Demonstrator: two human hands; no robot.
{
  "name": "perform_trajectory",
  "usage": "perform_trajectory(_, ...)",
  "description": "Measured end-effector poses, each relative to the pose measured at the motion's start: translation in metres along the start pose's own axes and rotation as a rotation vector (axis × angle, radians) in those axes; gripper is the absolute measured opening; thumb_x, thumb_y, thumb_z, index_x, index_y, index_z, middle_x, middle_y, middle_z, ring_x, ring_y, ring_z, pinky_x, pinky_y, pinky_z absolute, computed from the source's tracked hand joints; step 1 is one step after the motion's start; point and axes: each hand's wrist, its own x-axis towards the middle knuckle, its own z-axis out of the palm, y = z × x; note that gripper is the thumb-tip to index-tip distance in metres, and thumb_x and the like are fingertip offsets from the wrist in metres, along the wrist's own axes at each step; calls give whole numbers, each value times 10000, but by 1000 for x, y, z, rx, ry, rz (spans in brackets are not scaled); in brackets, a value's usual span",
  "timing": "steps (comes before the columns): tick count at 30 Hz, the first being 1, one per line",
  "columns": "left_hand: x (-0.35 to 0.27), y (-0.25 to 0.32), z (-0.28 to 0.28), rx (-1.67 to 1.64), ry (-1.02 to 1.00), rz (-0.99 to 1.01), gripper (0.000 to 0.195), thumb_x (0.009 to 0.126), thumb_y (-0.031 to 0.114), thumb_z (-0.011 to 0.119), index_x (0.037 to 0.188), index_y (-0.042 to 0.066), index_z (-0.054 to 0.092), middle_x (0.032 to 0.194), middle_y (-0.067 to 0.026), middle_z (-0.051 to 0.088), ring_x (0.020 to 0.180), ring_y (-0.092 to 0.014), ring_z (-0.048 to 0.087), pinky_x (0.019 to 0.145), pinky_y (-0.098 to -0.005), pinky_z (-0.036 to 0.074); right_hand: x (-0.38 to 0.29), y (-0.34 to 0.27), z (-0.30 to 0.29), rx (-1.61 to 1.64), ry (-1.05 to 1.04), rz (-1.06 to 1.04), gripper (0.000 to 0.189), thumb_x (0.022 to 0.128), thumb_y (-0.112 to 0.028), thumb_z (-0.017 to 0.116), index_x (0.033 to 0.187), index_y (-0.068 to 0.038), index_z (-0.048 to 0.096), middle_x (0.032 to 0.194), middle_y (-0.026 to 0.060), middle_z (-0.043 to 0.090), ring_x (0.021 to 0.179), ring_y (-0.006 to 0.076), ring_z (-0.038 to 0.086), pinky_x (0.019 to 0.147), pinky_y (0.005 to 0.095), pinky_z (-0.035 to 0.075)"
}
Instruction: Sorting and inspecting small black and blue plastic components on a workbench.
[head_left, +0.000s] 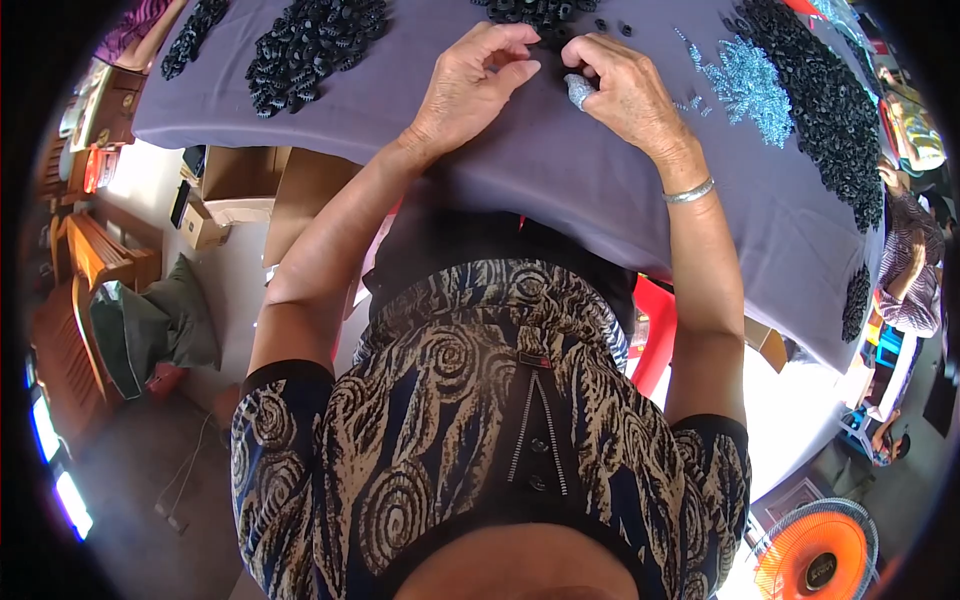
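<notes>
Both my hands are over the near part of a cloth-covered table, close to each other. My left hand (480, 86) has its index finger and thumb curled towards the right hand, with a gap between the tips. My right hand (626, 94) is bent inward, its thumb wrapped in a pale silvery covering (578, 91). Something dark shows between the hands, but whether either holds a piece cannot be made out. Just beyond them lies a heap of small black plastic clip parts (536, 10). To the right is a pile of small silvery coil springs (754, 90).
More black clip parts lie in a heap (315, 56) at left and a long bank (832, 127) at right. The grey-purple tablecloth (480, 176) hangs over the near edge. Cardboard boxes (244, 176) stand below. An orange fan (816, 555) is behind right; people sit around the table.
</notes>
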Motion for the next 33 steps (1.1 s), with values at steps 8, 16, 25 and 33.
perform_trajectory(8,-1,2,4,-53,-72,21,288,857,31,599,1139,63,553,1012,-25,536,898,-108,565,672,-223,476,1,-9,-1,294,29,95,167,717,61,603,844,-22,533,729,58,566,636,145,574,609,273,481)
perform_trajectory(16,-2,-5,2,-191,-159,-13,246,854,43,611,1096,36,566,950,-5,597,864,-75,546,710,-219,467,0,-4,3,584,-79,166,173,766,52,594,917,-29,573,779,-5,597,719,74,569,669,235,486)
perform_trajectory(25,-2,4,0,-103,-119,-28,268,854,37,603,1122,24,589,916,-23,582,820,-93,575,702,-228,483,2,1,-1,863,-95,193,190,843,81,497,1003,-1,557,930,14,570,837,97,570,756,237,501)
perform_trajectory(33,-3,3,2,-163,-95,-5,239,839,21,617,1078,29,613,876,-15,575,793,-89,568,694,-218,481,1,5,-10,764,-34,246,146,843,15,580,987,-11,579,918,2,592,825,81,575,771,223,487)
